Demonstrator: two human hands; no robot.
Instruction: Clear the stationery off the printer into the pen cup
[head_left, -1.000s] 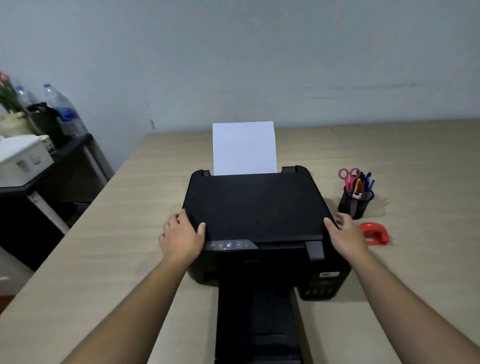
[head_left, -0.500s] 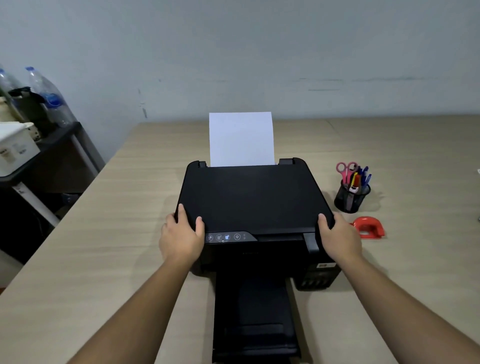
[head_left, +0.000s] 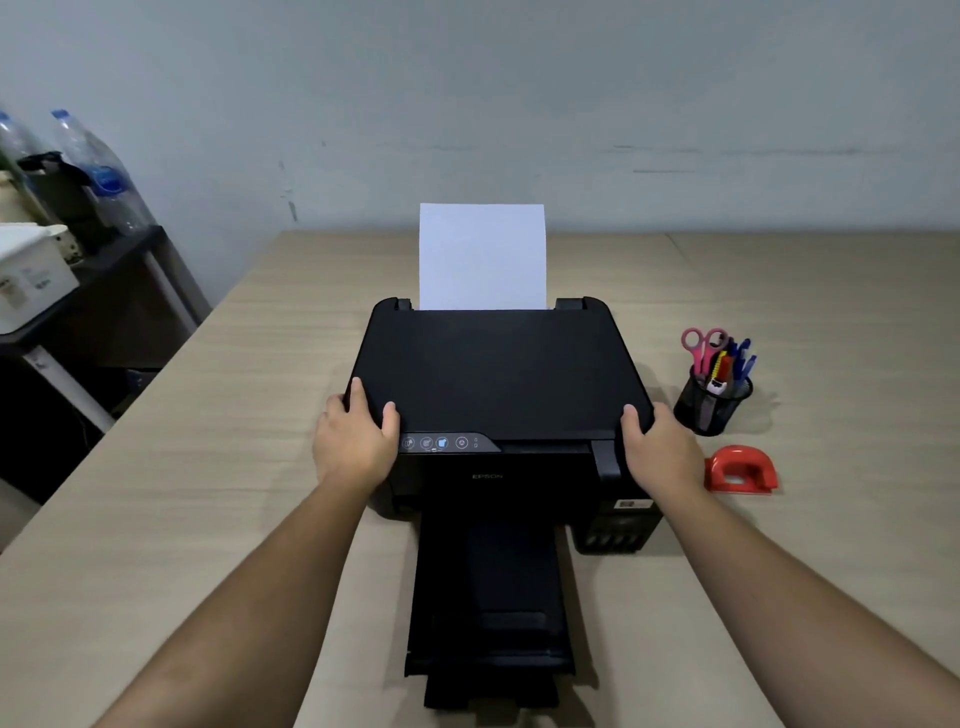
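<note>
Gripping the matte black flat-lidded inkjet printer (head_left: 498, 384) at its front corners, left hand (head_left: 353, 441) and right hand (head_left: 662, 447) are closed on it; black mesh pen cup (head_left: 710, 405), filled with stationery, is stood just right of it.

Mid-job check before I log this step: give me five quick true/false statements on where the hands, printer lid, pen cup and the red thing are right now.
1. Both hands grip the front corners of the printer lid: the left hand and the right hand. True.
2. Pens are lying on the printer's lid. False: the lid top is bare.
3. The pen cup stands on the table to the right of the printer, holding pink-handled scissors and pens. True.
4. The red hole punch is inside the cup. False: it sits on the table, nearer the person than the cup.
5. No paper is loaded. False: a white sheet stands upright in the rear feed.
</note>
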